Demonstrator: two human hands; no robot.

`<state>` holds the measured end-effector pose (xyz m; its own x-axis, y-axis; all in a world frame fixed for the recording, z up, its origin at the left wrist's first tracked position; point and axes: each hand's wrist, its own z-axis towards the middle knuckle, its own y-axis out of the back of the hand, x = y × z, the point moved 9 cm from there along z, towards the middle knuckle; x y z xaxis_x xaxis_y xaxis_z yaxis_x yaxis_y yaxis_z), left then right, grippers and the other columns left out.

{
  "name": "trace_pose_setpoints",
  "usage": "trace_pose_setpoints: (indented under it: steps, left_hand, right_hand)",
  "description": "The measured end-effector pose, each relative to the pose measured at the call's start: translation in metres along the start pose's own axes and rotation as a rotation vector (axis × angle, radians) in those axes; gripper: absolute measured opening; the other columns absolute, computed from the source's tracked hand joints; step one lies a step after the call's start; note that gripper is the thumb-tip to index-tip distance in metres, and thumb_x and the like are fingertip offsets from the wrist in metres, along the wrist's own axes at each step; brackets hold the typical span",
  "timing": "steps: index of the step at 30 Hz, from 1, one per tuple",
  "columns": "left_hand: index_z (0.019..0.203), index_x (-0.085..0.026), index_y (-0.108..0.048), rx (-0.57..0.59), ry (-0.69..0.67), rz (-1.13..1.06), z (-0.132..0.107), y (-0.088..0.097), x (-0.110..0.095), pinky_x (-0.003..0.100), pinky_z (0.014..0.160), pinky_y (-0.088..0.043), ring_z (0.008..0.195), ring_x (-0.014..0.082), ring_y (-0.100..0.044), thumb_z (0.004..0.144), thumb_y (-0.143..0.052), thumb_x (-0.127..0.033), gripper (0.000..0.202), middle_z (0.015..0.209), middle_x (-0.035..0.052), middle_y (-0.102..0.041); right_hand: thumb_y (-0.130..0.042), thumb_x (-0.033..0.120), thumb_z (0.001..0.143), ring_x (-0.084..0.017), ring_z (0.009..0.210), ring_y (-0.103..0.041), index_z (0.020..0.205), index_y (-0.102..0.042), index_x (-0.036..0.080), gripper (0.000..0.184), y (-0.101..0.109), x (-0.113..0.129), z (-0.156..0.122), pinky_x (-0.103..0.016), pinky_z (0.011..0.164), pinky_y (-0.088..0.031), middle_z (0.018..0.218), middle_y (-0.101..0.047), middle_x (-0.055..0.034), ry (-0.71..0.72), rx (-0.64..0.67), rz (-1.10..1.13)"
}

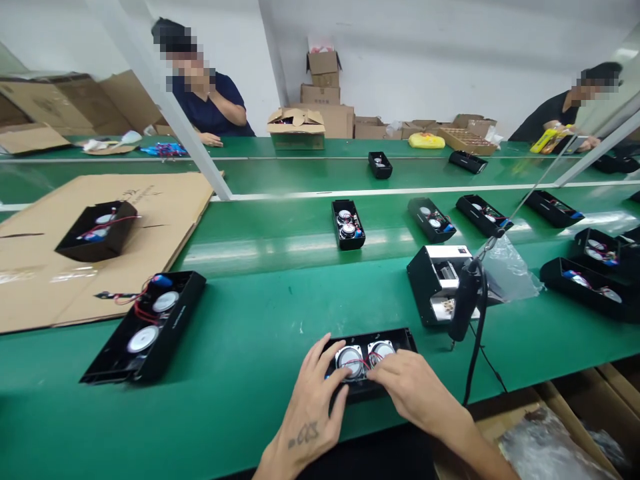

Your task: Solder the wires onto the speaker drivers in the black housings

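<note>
In front of me a black speaker housing [411,339] lies on the green bench, its inside facing up. Two round speaker drivers with pale backs sit in it, the left driver [350,360] and the right driver [382,349], with thin red wires [369,362] across them. My left hand [315,400] grips the housing's left end, fingers over the far side and thumb toward the near side. Bent over the right driver, my right hand [413,383] has its fingertips pinched at the wires; the tips are partly hidden.
Another open housing [150,327] lies to the left beside a flat cardboard sheet [165,243]. A black electric screwdriver [465,300] hangs at right before a black-and-white machine [435,283]. More housings stand on the green line beyond. Two people sit across; cartons [550,440] are below right.
</note>
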<state>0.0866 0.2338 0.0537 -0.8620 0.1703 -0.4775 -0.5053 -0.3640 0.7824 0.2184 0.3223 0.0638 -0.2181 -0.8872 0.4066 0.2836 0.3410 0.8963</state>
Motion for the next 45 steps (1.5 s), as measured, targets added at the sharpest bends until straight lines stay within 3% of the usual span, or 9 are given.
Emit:
trace_pose_setpoints:
  steps: [4, 10, 19, 24, 29, 32, 37, 41, 45]
  left_hand:
    - [0.119, -0.022, -0.069, 0.150, 0.005, 0.066, -0.001, -0.021, 0.003, 0.076, 0.121, -0.046, 0.162, 0.0487, -0.033, 0.082, -0.086, -0.019, 0.040, 0.163, 0.0160, -0.054]
    - [0.108, -0.019, -0.072, 0.160, -0.078, 0.096, 0.001, -0.035, 0.007, 0.075, 0.124, -0.043, 0.160, 0.0473, -0.039, 0.075, -0.088, -0.008, 0.038, 0.152, 0.0156, -0.064]
    - [0.102, -0.022, -0.078, 0.267, -0.153, 0.082, 0.003, -0.036, 0.006, 0.072, 0.129, -0.040, 0.162, 0.0461, -0.036, 0.083, -0.086, -0.017, 0.022, 0.152, 0.0069, -0.067]
    - [0.107, -0.023, -0.078, 0.219, -0.222, 0.108, 0.004, -0.034, 0.005, 0.067, 0.131, -0.038, 0.163, 0.0442, -0.036, 0.089, -0.083, -0.022, 0.019, 0.149, 0.0048, -0.069]
    - [0.103, -0.022, -0.078, 0.206, -0.273, 0.130, 0.002, -0.039, 0.009, 0.065, 0.131, -0.038, 0.161, 0.0448, -0.037, 0.083, -0.087, -0.020, 0.022, 0.148, 0.0045, -0.070]
    - [0.104, -0.022, -0.080, 0.263, -0.235, 0.054, 0.014, -0.043, 0.012, 0.069, 0.129, -0.037, 0.159, 0.0457, -0.041, 0.077, -0.092, -0.019, 0.030, 0.143, 0.0061, -0.073]
    - [0.082, -0.026, -0.082, 0.549, 0.033, -0.202, 0.056, -0.051, 0.038, 0.067, 0.130, -0.030, 0.151, 0.0438, -0.051, 0.071, -0.096, -0.024, 0.018, 0.132, 0.0033, -0.078]
    - [0.068, -0.023, -0.076, 0.654, 0.118, -0.271, 0.087, -0.049, 0.059, 0.037, 0.102, -0.055, 0.121, 0.0297, -0.071, 0.069, -0.096, -0.040, 0.027, 0.127, -0.0001, -0.078]
    - [0.059, -0.019, -0.068, 0.734, 0.203, -0.328, 0.097, -0.053, 0.071, 0.025, 0.063, -0.046, 0.078, 0.0134, -0.068, 0.067, -0.093, -0.050, 0.040, 0.120, -0.0032, -0.078]
  right_hand:
    - [-0.060, 0.000, 0.096, -0.022, 0.080, -0.074, 0.104, -0.076, 0.018, 0.026, -0.028, 0.005, 0.005, -0.035, 0.072, -0.048, 0.091, -0.079, -0.0038, -0.020, 0.203, -0.097]
    - [-0.056, 0.000, 0.096, -0.018, 0.080, -0.073, 0.110, -0.077, 0.023, 0.034, -0.035, 0.000, 0.014, -0.035, 0.063, -0.037, 0.100, -0.082, -0.0023, -0.029, 0.319, -0.003]
    - [-0.055, 0.005, 0.094, -0.022, 0.083, -0.074, 0.105, -0.078, 0.020, 0.030, -0.031, 0.003, 0.014, -0.035, 0.074, -0.047, 0.100, -0.082, -0.0072, -0.042, 0.310, 0.110]
    - [-0.065, 0.016, 0.093, -0.026, 0.101, -0.073, 0.111, -0.071, 0.020, 0.020, -0.036, 0.004, 0.003, -0.038, 0.092, -0.054, 0.109, -0.078, -0.0082, -0.135, 0.231, 0.157]
    - [-0.055, 0.002, 0.089, -0.027, 0.095, -0.072, 0.110, -0.069, 0.015, 0.028, -0.054, 0.010, 0.004, -0.043, 0.096, -0.052, 0.102, -0.078, -0.0122, -0.122, 0.213, -0.012]
    - [-0.058, 0.005, 0.090, -0.027, 0.096, -0.073, 0.110, -0.070, 0.014, 0.025, -0.049, 0.006, 0.015, -0.040, 0.095, -0.051, 0.100, -0.079, -0.0130, -0.157, 0.292, -0.020]
    - [-0.072, 0.023, 0.091, -0.031, 0.095, -0.077, 0.116, -0.074, 0.017, 0.026, -0.014, -0.016, 0.048, -0.036, 0.083, -0.048, 0.100, -0.082, -0.0133, -0.247, 0.422, 0.011]
    - [-0.082, 0.029, 0.082, -0.031, 0.092, -0.080, 0.122, -0.075, 0.020, 0.042, -0.001, -0.030, 0.074, -0.031, 0.069, -0.043, 0.096, -0.084, -0.0092, -0.226, 0.452, 0.089]
    - [-0.083, 0.028, 0.079, -0.030, 0.088, -0.080, 0.120, -0.078, 0.021, 0.042, -0.003, -0.039, 0.087, -0.029, 0.059, -0.036, 0.096, -0.084, -0.0085, -0.248, 0.465, 0.101]
